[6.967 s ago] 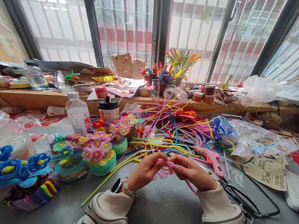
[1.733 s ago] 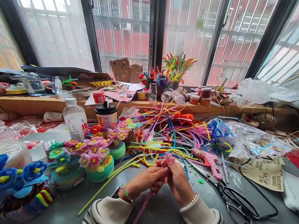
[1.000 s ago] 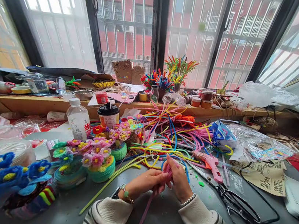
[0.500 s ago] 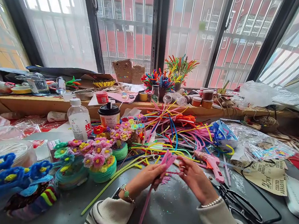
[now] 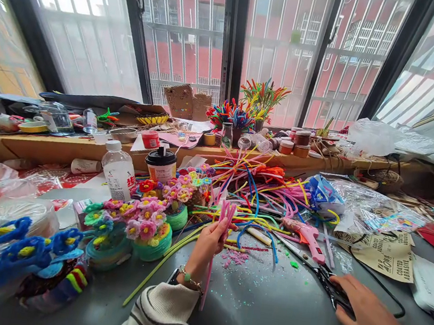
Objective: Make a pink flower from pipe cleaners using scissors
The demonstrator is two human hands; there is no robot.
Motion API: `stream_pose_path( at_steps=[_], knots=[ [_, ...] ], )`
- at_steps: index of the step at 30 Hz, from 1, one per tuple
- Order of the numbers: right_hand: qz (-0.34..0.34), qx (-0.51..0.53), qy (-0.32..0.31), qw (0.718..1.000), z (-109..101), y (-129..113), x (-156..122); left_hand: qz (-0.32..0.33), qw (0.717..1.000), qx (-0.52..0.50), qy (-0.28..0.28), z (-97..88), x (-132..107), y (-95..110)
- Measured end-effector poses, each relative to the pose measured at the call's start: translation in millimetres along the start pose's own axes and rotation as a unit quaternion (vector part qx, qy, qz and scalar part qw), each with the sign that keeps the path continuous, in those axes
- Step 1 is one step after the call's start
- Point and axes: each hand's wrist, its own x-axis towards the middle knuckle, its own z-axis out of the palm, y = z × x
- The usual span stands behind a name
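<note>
My left hand (image 5: pixel 209 242) is closed around a bundle of pink pipe cleaners (image 5: pixel 226 213). Their folded tops stand above my fingers, and one long stem hangs below the fist. At the right, my right hand (image 5: pixel 365 312) has its thumb and fingers around the black handles of the scissors (image 5: pixel 331 286), which lie on the table with blades toward the pile. Part of the handles is hidden under the hand. Between my hands are pink clippings (image 5: pixel 233 258) and scattered glitter.
Pipe-cleaner flower pots (image 5: pixel 152 237) crowd the left, beside a water bottle (image 5: pixel 117 173) and a lidded cup (image 5: pixel 160 164). A heap of loose pipe cleaners (image 5: pixel 273 192) lies ahead. A pink glue gun (image 5: pixel 303 236) and sandpaper (image 5: pixel 385 253) lie right. Another person's hand shows at the right edge.
My right hand has left the pink bundle and moved right, down onto the scissors' handles. My left hand has shifted slightly left, still holding the bundle, now more upright.
</note>
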Motion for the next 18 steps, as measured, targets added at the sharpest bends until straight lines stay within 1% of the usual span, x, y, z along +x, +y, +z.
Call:
stream_pose_path(
  at_steps=[2,4,6,7,8,10,11,12,13,14,16,18],
  knots=[
    [0.007,-0.005,-0.047,0.999,-9,-7,9,-0.013,1.0,-0.012,-0.015,2.0,-3,2],
    [0.019,0.0,-0.121,0.992,-18,-14,18,-0.009,0.999,-0.048,-0.023,4.2,-6,3],
    [0.019,0.067,-0.184,0.98,-27,-21,25,0.002,0.997,-0.076,-0.025,5.7,-8,3],
    [0.036,0.122,-0.224,0.966,-30,-24,28,0.01,0.997,-0.079,-0.022,6.0,-8,3],
    [0.06,0.187,-0.264,0.944,-33,-27,30,0.02,0.997,-0.076,-0.019,5.9,-7,2],
    [0.115,0.314,-0.326,0.884,-36,-32,31,0.038,0.997,-0.06,-0.01,4.9,-5,1],
    [0.143,0.362,-0.34,0.856,-38,-34,30,0.043,0.998,-0.053,-0.005,4.1,-4,0],
    [0.165,0.401,-0.342,0.834,-39,-35,29,0.044,0.998,-0.05,0.001,3.3,-3,0],
    [0.182,0.429,-0.336,0.818,-41,-36,28,0.041,0.998,-0.052,0.006,2.6,-3,0],
    [0.194,0.451,-0.322,0.809,-41,-37,26,0.034,0.998,-0.06,0.007,2.0,-3,1],
    [0.192,0.485,-0.288,0.803,-41,-39,25,0.02,0.996,-0.089,-0.012,1.2,-5,4],
    [0.171,0.522,-0.241,0.8,-35,-44,29,0.023,0.99,-0.131,-0.05,1.2,-7,6]
  ],
)
